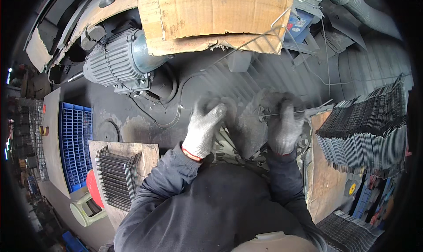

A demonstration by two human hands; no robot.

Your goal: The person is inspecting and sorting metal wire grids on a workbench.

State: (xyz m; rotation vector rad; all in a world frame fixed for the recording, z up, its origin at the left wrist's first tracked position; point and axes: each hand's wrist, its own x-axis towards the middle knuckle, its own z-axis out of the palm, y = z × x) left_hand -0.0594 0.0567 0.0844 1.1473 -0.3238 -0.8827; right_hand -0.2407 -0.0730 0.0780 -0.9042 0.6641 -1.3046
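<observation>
Both my hands wear white knit gloves with blackened fingers. My left hand (203, 129) is ahead of my chest, its fingers curled in and dark with blur; what they hold I cannot make out. A short way to its right, my right hand (287, 126) is closed too, its fingers blurred, and a thin rod-like line shows beside them. Between the hands lies a grey, smeared patch whose kind I cannot tell. Below them is camouflage-patterned cloth (225, 147). Close to my right arm stands a tall stack of thin black wire-grid metal pieces (363, 130).
A grey electric motor (116, 60) stands front left, with cables trailing from it. Cardboard (216, 11) hangs ahead. On a wooden board (147, 153) at left rest several dark metal pieces (115, 177). Beyond are a blue plastic crate (77, 141) and a pale green stool (83, 212).
</observation>
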